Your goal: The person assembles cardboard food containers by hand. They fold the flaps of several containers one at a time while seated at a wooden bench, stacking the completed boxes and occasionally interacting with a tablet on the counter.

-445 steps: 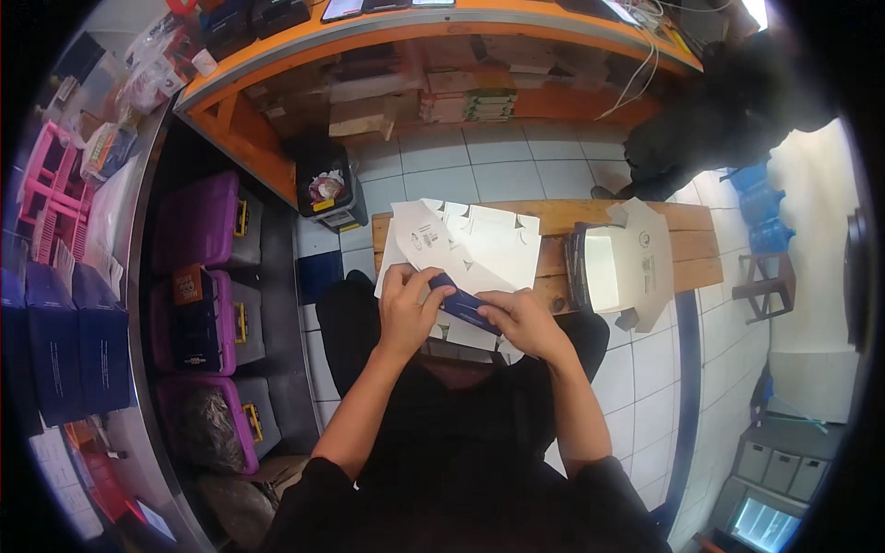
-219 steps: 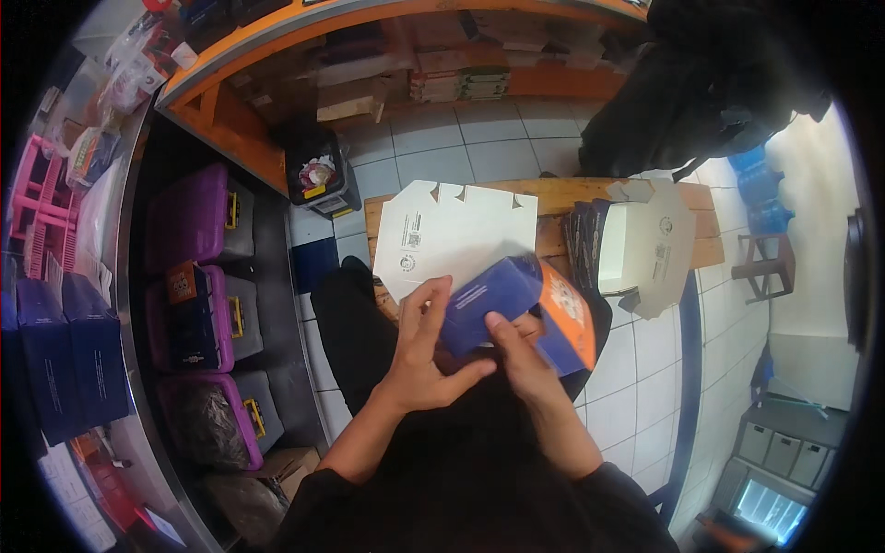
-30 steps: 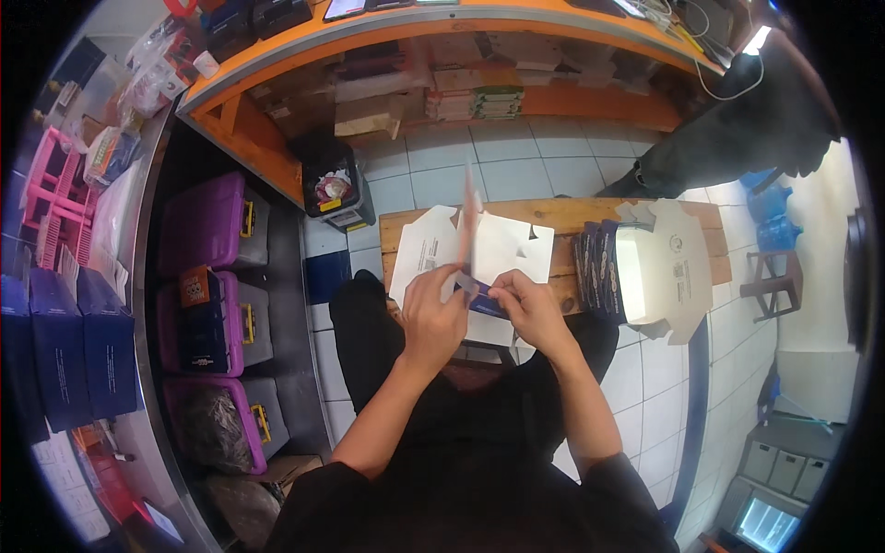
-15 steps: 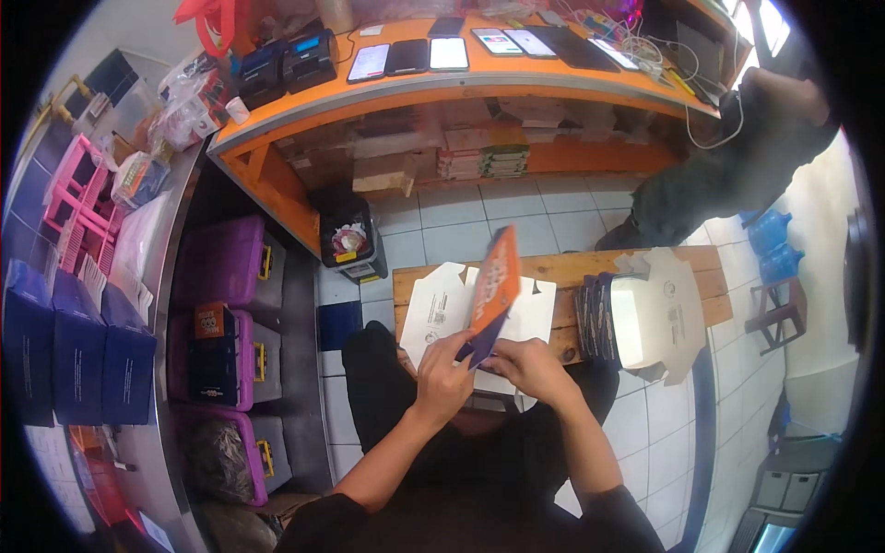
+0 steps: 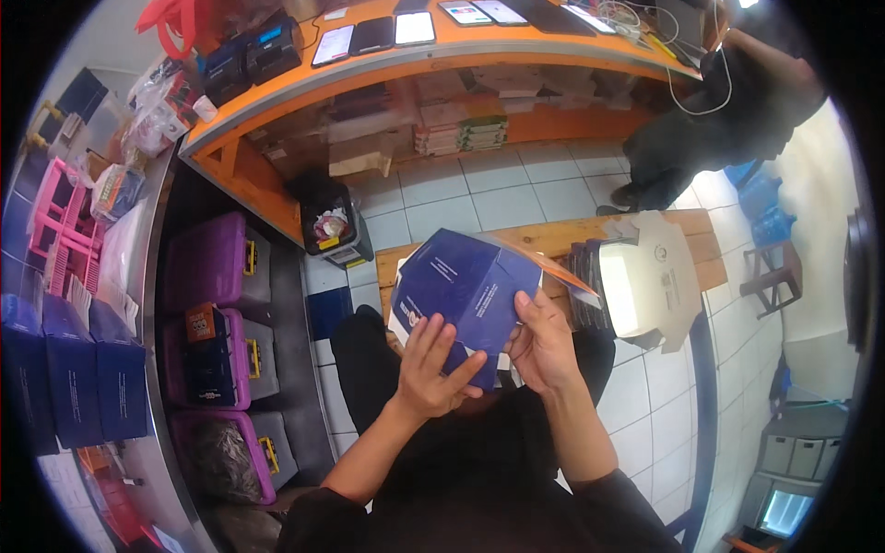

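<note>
A folded cardboard box [image 5: 466, 286], dark blue outside with small white print, is tilted up in front of my lap, one orange flap edge showing at its right. My right hand [image 5: 546, 346] grips its lower right side, the thumb on the blue face and the other fingers partly behind. My left hand [image 5: 431, 369] lies against the lower left of the blue face, fingers stretched out. Under the box is a wooden bench [image 5: 553, 235]. On the bench to the right stand several flattened box blanks [image 5: 585, 286], next to an opened white-sided blank [image 5: 666, 276].
An orange counter [image 5: 387, 63] with phones spans the back. A small bin [image 5: 336, 230] stands on the tiles. Purple-lidded crates [image 5: 207, 258] and stacked blue boxes [image 5: 78, 378] are at left. Another person [image 5: 710, 129] stands at far right, near a stool [image 5: 772, 276].
The box has turned from edge-on, orange side showing, to its broad blue face. My left hand has gone from pinching it to lying flat; my right thumb now presses its right side.
</note>
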`<state>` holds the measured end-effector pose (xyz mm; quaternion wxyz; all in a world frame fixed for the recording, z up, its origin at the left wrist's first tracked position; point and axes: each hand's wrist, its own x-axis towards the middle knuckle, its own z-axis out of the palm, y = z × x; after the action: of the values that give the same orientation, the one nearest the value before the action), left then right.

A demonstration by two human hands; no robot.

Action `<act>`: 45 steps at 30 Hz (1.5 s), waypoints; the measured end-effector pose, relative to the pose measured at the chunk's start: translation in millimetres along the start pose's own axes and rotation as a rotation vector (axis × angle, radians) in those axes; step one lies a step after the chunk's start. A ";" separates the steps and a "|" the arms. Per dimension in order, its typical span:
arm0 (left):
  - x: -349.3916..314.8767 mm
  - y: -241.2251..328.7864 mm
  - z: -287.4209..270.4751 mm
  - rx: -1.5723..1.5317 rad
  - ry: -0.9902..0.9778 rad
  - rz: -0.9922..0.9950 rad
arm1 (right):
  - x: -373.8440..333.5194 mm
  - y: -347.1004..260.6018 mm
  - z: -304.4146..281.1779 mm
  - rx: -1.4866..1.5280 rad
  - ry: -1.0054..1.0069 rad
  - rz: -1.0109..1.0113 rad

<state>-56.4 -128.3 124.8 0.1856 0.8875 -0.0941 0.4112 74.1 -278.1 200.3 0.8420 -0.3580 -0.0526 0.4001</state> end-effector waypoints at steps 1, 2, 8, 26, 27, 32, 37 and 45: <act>1.9 1.1 0.0 -0.003 0.000 -0.007 | -2.5 2.8 -2.6 -0.003 0.004 0.005; 3.9 1.7 -1.1 -0.047 0.023 -0.054 | -4.8 6.5 -4.9 0.007 0.006 0.024; 12.8 -2.4 -9.5 -0.024 0.044 -0.129 | -19.2 33.4 -6.1 0.015 -0.063 -0.040; 23.1 6.7 -40.1 -0.410 -0.033 -0.281 | -36.4 34.7 6.2 -0.324 0.129 -0.006; 28.5 2.0 -45.0 -0.552 -0.113 -0.341 | -37.6 34.0 5.3 -0.178 0.117 -0.038; 57.6 -0.2 -54.9 -0.696 -0.411 -0.262 | -47.0 28.0 -2.2 -0.048 -0.104 0.175; 27.6 -5.4 -31.1 -0.875 -0.506 -0.390 | -51.5 19.0 -0.5 0.068 -0.025 0.152; -8.2 10.3 11.1 -1.262 -0.458 -0.772 | -35.2 10.3 -31.9 0.129 0.157 0.065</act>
<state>-57.2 -142.1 114.5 0.7620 0.6468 -0.0307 -0.0079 55.8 -316.7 177.0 0.8515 -0.3348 0.0512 0.4003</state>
